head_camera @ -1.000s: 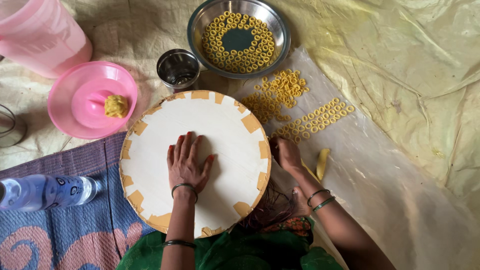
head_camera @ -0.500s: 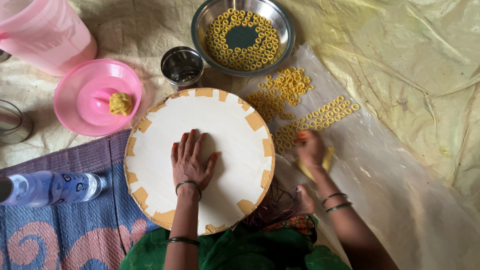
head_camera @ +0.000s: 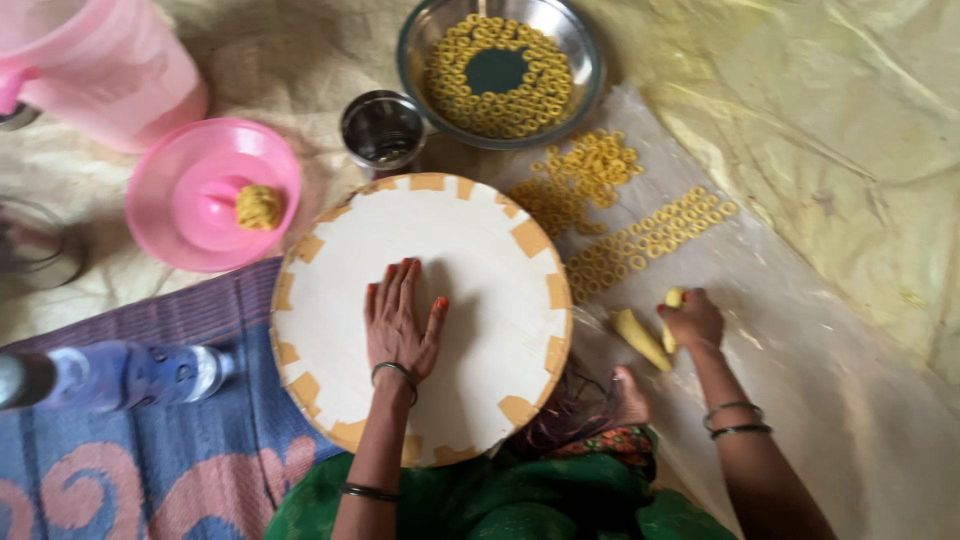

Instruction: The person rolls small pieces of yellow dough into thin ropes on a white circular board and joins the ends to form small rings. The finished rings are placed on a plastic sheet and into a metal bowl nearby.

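Note:
My left hand [head_camera: 402,322] lies flat, fingers together, on a round white board [head_camera: 470,250] with tan blocks around its rim. My right hand [head_camera: 690,320] is to the right of the board on a clear plastic sheet [head_camera: 840,330], its fingers closed on a small piece of yellow dough [head_camera: 673,300]. A longer roll of yellow dough [head_camera: 640,338] lies just left of that hand. Rows of small yellow dough rings [head_camera: 650,238] are laid out on the sheet beyond it.
A steel bowl [head_camera: 585,45] holding several rings stands at the top, a small steel cup [head_camera: 382,130] beside it. A pink lid [head_camera: 170,200] carries a dough lump [head_camera: 258,206]. A pink jug [head_camera: 100,60] and a plastic bottle [head_camera: 130,375] sit left.
My right hand has moved from beside the board's edge out to the right onto the plastic sheet and closed on a piece of dough. My left hand has stayed flat on the board.

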